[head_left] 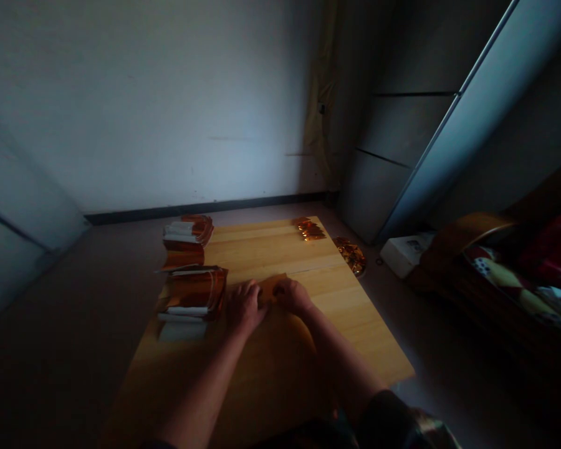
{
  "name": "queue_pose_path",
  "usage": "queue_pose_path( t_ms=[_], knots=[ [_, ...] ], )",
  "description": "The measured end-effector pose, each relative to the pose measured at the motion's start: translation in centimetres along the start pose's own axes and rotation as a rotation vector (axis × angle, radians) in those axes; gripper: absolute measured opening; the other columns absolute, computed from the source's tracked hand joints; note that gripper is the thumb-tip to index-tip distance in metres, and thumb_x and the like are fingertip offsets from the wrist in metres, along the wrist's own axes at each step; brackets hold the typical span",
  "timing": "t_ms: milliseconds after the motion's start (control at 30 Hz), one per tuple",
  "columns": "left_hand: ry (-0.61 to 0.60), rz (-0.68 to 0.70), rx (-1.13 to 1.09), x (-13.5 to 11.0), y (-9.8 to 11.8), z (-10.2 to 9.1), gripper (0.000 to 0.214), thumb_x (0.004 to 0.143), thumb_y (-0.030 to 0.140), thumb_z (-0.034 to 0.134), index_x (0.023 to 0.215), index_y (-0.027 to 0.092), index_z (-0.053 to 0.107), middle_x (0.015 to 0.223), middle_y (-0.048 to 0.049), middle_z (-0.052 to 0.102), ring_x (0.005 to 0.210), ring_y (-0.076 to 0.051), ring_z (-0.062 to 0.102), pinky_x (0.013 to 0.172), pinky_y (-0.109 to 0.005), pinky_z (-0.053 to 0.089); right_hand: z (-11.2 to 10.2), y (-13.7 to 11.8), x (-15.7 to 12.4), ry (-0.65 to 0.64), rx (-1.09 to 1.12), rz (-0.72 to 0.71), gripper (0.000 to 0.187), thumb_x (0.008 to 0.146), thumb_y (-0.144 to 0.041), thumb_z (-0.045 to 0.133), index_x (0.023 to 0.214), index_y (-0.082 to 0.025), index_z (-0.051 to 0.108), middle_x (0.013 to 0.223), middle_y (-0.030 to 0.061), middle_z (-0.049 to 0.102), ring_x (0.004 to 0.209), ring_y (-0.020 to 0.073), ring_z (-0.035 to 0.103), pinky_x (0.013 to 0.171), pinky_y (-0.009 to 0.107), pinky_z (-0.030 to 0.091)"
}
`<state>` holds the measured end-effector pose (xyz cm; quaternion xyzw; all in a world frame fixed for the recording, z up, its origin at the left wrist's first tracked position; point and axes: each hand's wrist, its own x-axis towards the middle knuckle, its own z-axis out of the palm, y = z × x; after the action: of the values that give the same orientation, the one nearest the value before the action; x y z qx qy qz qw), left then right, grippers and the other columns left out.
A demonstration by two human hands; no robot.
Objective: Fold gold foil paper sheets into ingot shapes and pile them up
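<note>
**Work in hand:** a piece of amber foil sheet [273,288] lay on the table [350,330] at centre frame, with the left hand [245,305] and right hand [293,297] on it. Both were bent over the sheet, narrowly apart and almost touching. Whether they pinched or only pressed it could not be told, as the fingertips were hidden.

**Nearest the left hand:** a stacked bundle of amber foil [196,290] stood just beside it at the table's left edge, with white paper strips [182,329] showing below it.

**Further along that edge:** a second foil bundle [187,234] lay at the far left corner, upper centre of the frame.

**Far edge:** a small pile of crumpled foil pieces [309,229] lay on the table, well apart from the hands.

**Floor, right of the table:** a loose heap of gold foil [350,257] lay just off the edge, with a white box [404,254] beyond it.

**Surroundings:** a wooden-framed bed [453,280] with patterned bedding [509,274] stood at the right of the frame, and a plain wall [144,106] filled the upper left.
</note>
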<state>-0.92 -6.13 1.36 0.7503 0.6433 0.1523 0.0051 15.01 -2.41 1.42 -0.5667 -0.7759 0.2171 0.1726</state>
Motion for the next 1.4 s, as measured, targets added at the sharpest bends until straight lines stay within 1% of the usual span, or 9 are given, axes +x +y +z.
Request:
queue_pose_path(
  t_ms=[267, 533, 667, 767, 867, 1067, 1167, 1267, 1400],
  knots=[
    [-0.062, 0.014, -0.056, 0.0, -0.6, -0.4, 0.025, 0.08, 0.035, 0.052, 0.101, 0.022, 0.057, 0.13, -0.0077, 0.052, 0.114, -0.026, 0.049, 0.093, -0.042, 0.038, -0.1, 0.4, -0.1, -0.008, 0.029, 0.001, 0.02, 0.068, -0.018, 0.062, 0.086, -0.022, 0.069, 0.088, 0.0002, 0.069, 0.076, 0.0131, 0.06, 0.066, 0.019, 0.041],
    [-0.13, 0.14, -0.126, 0.0, -2.7, 0.1, 0.036, 0.082, 0.022, 0.046, 0.116, 0.024, 0.054, 0.138, -0.0046, 0.046, 0.126, -0.022, 0.041, 0.104, -0.04, 0.034, -0.1, 1.0, 0.3, 0.0, 0.106, -0.006, 0.025, 0.065, -0.006, 0.058, 0.083, -0.021, 0.069, 0.084, -0.0021, 0.069, 0.076, 0.01, 0.061, 0.064, 0.016, 0.041],
    [-0.107, 0.145, -0.135, -0.2, -2.8, 0.0, 0.037, 0.083, 0.021, 0.044, 0.118, 0.026, 0.054, 0.139, -0.0043, 0.046, 0.128, -0.021, 0.04, 0.104, -0.041, 0.035, -0.3, 0.0, 0.1, -0.008, 0.046, 0.057, 0.014, 0.069, -0.02, 0.064, 0.082, -0.021, 0.068, 0.082, -0.0013, 0.068, 0.073, 0.0112, 0.059, 0.061, 0.018, 0.039],
    [-0.115, 0.13, -0.136, -0.2, -2.6, -0.1, 0.037, 0.083, 0.022, 0.044, 0.119, 0.026, 0.053, 0.139, -0.0044, 0.046, 0.129, -0.022, 0.039, 0.104, -0.042, 0.034, -0.2, -1.2, -0.2, 0.001, -0.031, 0.131, 0.026, 0.066, -0.038, 0.071, 0.084, -0.021, 0.066, 0.08, -0.0003, 0.065, 0.069, 0.0127, 0.058, 0.059, 0.021, 0.038],
    [-0.13, 0.121, -0.146, -0.2, -2.5, -0.2, 0.04, 0.081, 0.02, 0.045, 0.12, 0.026, 0.053, 0.14, -0.0046, 0.045, 0.13, -0.022, 0.038, 0.105, -0.042, 0.032, 0.0, -1.8, -0.3, 0.015, -0.075, 0.157, 0.028, 0.066, -0.036, 0.071, 0.088, -0.021, 0.064, 0.082, 0.0001, 0.063, 0.07, 0.0127, 0.057, 0.061, 0.021, 0.037],
    [-0.124, 0.135, -0.171, -0.2, -2.5, -0.4, 0.039, 0.08, 0.017, 0.044, 0.117, 0.023, 0.054, 0.14, -0.0051, 0.045, 0.13, -0.021, 0.038, 0.106, -0.041, 0.032, -1.1, 1.4, -0.5, 0.052, -0.014, 0.16, 0.018, 0.066, -0.015, 0.065, 0.084, -0.019, 0.065, 0.085, 0.0013, 0.064, 0.074, 0.0121, 0.057, 0.062, 0.019, 0.037],
    [-0.093, 0.138, -0.178, -0.2, -2.6, 0.0, 0.04, 0.078, 0.015, 0.046, 0.117, 0.023, 0.054, 0.139, -0.004, 0.046, 0.129, -0.021, 0.038, 0.106, -0.041, 0.032, -1.7, 3.6, -0.8, 0.166, 0.006, 0.204, 0.013, 0.073, -0.014, 0.057, 0.083, -0.016, 0.066, 0.083, 0.0038, 0.065, 0.075, 0.0129, 0.057, 0.064, 0.02, 0.039],
    [-0.038, 0.141, -0.182, -0.2, -2.9, 0.9, 0.036, 0.08, 0.019, 0.047, 0.115, 0.025, 0.055, 0.135, -0.0032, 0.049, 0.125, -0.021, 0.042, 0.104, -0.042, 0.033, -1.6, 4.6, -0.8, 0.258, 0.069, 0.209, 0.019, 0.076, -0.02, 0.057, 0.093, -0.016, 0.066, 0.09, 0.0064, 0.066, 0.081, 0.0147, 0.059, 0.069, 0.022, 0.042],
    [0.059, 0.146, -0.185, 0.2, -3.1, 2.4, 0.028, 0.083, 0.03, 0.05, 0.108, 0.022, 0.059, 0.127, -0.0067, 0.056, 0.119, -0.023, 0.048, 0.101, -0.042, 0.037, -1.3, 3.7, -0.1, 0.218, 0.222, 0.201, 0.04, 0.073, -0.023, 0.061, 0.113, -0.02, 0.06, 0.097, 0.004, 0.066, 0.082, 0.0146, 0.06, 0.07, 0.023, 0.044]
  ],
)
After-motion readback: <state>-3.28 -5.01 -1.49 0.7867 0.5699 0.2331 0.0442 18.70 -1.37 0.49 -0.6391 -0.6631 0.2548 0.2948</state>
